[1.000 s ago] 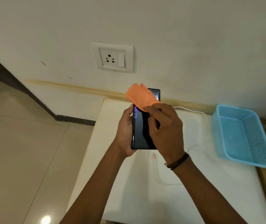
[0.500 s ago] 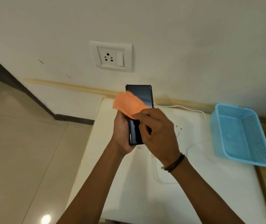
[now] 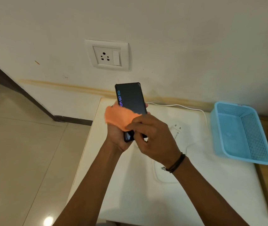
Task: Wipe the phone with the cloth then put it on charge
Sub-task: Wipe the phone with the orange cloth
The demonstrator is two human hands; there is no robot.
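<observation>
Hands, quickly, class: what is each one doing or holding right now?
Left hand: closed around the phone, holding it upright.
Right hand: closed on the orange cloth, pressing it against the phone's screen.

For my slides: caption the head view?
Left hand holds phone; right hand wipes it with cloth.

An orange cloth (image 3: pixel 119 117) and the right hand (image 3: pixel 152 137) are covering the lower half of the phone (image 3: pixel 130 98), hiding part of its lit digits. The charger (image 3: pixel 176 130) is lying half concealed behind that hand, its print too small to read.
</observation>
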